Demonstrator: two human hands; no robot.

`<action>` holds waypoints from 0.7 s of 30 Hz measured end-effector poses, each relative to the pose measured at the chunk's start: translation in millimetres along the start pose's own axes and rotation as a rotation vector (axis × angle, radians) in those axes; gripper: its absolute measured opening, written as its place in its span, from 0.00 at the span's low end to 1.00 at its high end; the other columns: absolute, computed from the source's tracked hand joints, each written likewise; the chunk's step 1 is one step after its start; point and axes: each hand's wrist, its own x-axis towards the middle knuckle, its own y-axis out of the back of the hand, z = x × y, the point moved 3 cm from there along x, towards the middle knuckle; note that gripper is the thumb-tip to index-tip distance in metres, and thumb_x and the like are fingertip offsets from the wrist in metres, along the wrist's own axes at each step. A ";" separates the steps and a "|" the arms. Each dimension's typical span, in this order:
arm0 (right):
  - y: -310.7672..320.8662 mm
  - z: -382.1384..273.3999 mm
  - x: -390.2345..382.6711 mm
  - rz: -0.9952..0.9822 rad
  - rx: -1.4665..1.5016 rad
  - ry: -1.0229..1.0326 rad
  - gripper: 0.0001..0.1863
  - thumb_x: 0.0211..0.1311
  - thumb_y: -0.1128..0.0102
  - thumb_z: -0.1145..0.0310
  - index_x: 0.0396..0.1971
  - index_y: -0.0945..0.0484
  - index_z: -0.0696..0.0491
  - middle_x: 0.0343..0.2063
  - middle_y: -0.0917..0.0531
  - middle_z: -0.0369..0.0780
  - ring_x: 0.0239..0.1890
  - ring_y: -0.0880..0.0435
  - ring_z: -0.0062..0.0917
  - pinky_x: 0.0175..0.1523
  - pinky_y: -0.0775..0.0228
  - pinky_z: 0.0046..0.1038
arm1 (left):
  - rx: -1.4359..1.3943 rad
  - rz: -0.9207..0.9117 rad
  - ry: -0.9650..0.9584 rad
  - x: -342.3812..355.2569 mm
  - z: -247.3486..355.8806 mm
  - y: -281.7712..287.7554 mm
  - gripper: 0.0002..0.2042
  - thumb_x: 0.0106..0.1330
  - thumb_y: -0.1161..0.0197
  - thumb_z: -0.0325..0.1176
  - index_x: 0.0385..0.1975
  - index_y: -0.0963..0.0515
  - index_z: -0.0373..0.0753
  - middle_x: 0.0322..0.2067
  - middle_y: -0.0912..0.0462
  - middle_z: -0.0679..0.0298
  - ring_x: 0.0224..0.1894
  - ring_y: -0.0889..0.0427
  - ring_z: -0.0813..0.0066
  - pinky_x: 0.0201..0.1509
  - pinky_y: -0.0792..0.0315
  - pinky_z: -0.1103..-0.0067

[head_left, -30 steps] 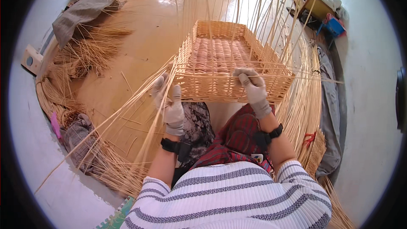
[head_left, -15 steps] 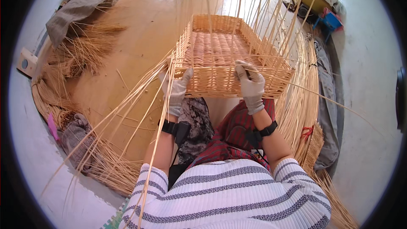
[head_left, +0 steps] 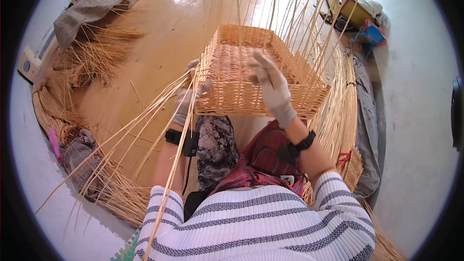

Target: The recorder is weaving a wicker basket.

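A half-woven rectangular wicker basket (head_left: 227, 97) rests above my lap, its tall upright stakes (head_left: 237, 5) rising from the far and right sides. My left hand (head_left: 186, 100), in a pale glove, grips the basket's near left corner, thumb on the outside of the front wall. A bunch of loose willow strands (head_left: 150, 108) fans out from that corner toward the lower left. My right hand (head_left: 273, 87), also gloved, is raised at the front wall with fingers stretched out and nothing in them. Whether its palm touches the wall I cannot tell.
Long bundled willow rods (head_left: 345, 101) lie along the right side, beside a grey cloth (head_left: 369, 135). More rods (head_left: 99, 53) pile up at the left under a grey cover (head_left: 89, 17). A blue stool (head_left: 371, 34) and a yellowish container (head_left: 357, 12) stand far right.
My right hand has let go of the front rim, opened and moved up and left. My left hand has shifted slightly left and down the corner. The basket sits a little lower.
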 end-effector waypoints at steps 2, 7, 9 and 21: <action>-26.0 -35.2 38.4 -0.176 -0.316 0.161 0.16 0.76 0.45 0.66 0.58 0.19 0.50 0.49 0.14 0.44 0.46 0.14 0.32 0.51 0.21 0.28 | -0.052 0.005 -0.037 -0.6 -2.5 -0.7 0.30 0.65 0.28 0.27 0.66 0.33 0.45 0.60 0.23 0.63 0.59 0.22 0.71 0.62 0.22 0.77; -78.0 -38.0 144.3 -0.408 -0.675 0.276 0.24 0.70 0.38 0.62 0.63 0.24 0.54 0.42 0.14 0.45 0.37 0.13 0.32 0.50 0.20 0.29 | 0.125 0.166 0.038 0.2 -3.6 0.6 0.28 0.64 0.27 0.28 0.63 0.30 0.45 0.57 0.22 0.65 0.57 0.22 0.74 0.60 0.22 0.77; -70.2 -18.6 168.5 -0.326 -0.933 0.083 0.29 0.68 0.35 0.59 0.65 0.28 0.56 0.41 0.14 0.46 0.37 0.13 0.31 0.47 0.19 0.29 | 0.072 0.156 0.013 0.1 -2.4 -0.9 0.27 0.65 0.27 0.30 0.63 0.30 0.44 0.54 0.22 0.66 0.53 0.22 0.75 0.57 0.21 0.79; 38.7 29.0 -26.6 0.134 0.155 -0.043 0.18 0.76 0.43 0.68 0.61 0.28 0.55 0.41 0.13 0.39 0.37 0.14 0.23 0.40 0.19 0.29 | 0.114 0.331 0.223 -14.0 -39.7 11.1 0.20 0.71 0.34 0.37 0.59 0.22 0.34 0.50 0.16 0.57 0.46 0.17 0.71 0.49 0.21 0.77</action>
